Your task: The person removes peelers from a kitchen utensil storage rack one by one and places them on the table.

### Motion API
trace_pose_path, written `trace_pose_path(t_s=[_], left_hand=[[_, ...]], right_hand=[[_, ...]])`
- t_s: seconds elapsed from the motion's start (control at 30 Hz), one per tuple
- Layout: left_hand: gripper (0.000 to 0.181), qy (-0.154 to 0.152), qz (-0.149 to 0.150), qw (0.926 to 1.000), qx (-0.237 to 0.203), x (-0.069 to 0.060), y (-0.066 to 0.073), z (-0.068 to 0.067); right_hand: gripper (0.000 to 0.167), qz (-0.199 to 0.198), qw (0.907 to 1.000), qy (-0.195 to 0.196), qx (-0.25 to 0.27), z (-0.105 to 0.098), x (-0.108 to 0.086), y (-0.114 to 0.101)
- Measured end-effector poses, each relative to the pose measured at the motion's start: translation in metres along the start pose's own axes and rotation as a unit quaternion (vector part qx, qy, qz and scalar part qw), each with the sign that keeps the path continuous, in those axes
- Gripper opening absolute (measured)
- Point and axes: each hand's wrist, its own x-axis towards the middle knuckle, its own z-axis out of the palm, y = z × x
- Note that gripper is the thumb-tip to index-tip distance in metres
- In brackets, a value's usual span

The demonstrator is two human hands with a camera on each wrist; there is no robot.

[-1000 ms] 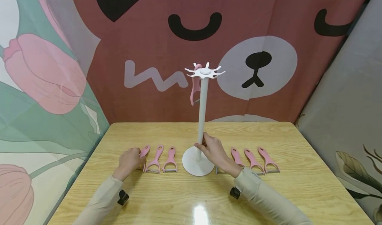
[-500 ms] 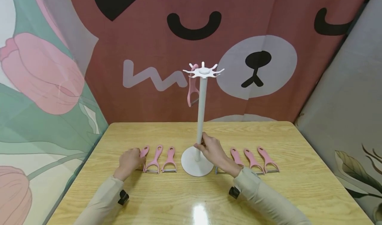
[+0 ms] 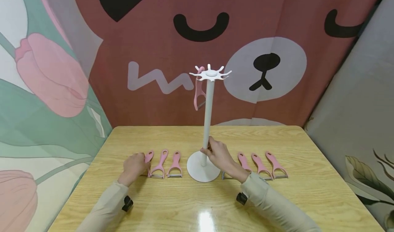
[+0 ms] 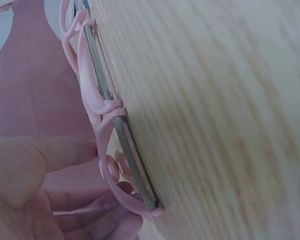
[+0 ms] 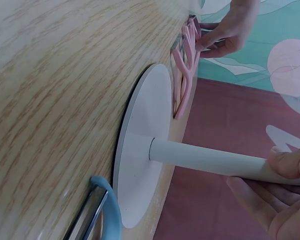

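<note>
In the head view my right hand grips the lower pole of a white stand, thumb and fingers around it. The stand's round base lies flat on the table, and its top spreads into several hooks. One pink peeler hangs from a hook at the back left. My left hand pinches the leftmost pink peeler of the row, thumb on one side and fingers on the other; it lies on the table, largely covered in the head view. Beside it lie two more pink peelers, the nearer one by the base.
Right of the stand lie three pink peelers, the outermost at the far end. A blue peeler sits close to the base, mostly hidden under my right arm in the head view. A printed curtain hangs behind the wooden table.
The stand's hooked top has turned slightly and the hanging peeler has swung a little left with it. Both hands stay almost where they were.
</note>
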Motion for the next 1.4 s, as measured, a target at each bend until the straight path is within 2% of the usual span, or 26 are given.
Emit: trace_pose_path(t_s=[0.43, 0.83, 1.0, 1.2, 1.3, 1.4], left_hand=[[0.025, -0.002, -0.001, 1.0, 0.005, -0.001, 0.001, -0.002], [0.032, 0.02, -0.001, 0.9998, -0.002, -0.002, 0.003, -0.004], [0.034, 0.059, 0.015, 0.9981, -0.009, -0.002, 0.006, -0.005], [0.038, 0.12, 0.056, 0.9906, -0.036, -0.002, 0.009, -0.005], [0.034, 0.15, 0.088, 0.9826, -0.066, -0.001, 0.01, -0.004], [0.027, 0.187, 0.128, 0.9698, -0.091, 0.0, 0.012, -0.003]], right_hand=[[0.016, 0.004, 0.9999, -0.002, -0.012, 0.0, 0.001, -0.002], [0.014, 0.013, 0.9996, 0.004, -0.025, 0.002, 0.0, -0.003], [0.012, 0.009, 0.9996, 0.009, -0.023, 0.003, 0.0, -0.003], [0.013, 0.01, 0.9997, 0.009, -0.02, 0.004, 0.001, -0.004], [0.013, 0.012, 0.9997, 0.007, -0.02, 0.004, 0.001, -0.004], [0.013, 0.016, 0.9997, 0.002, -0.02, 0.003, 0.001, -0.004]])
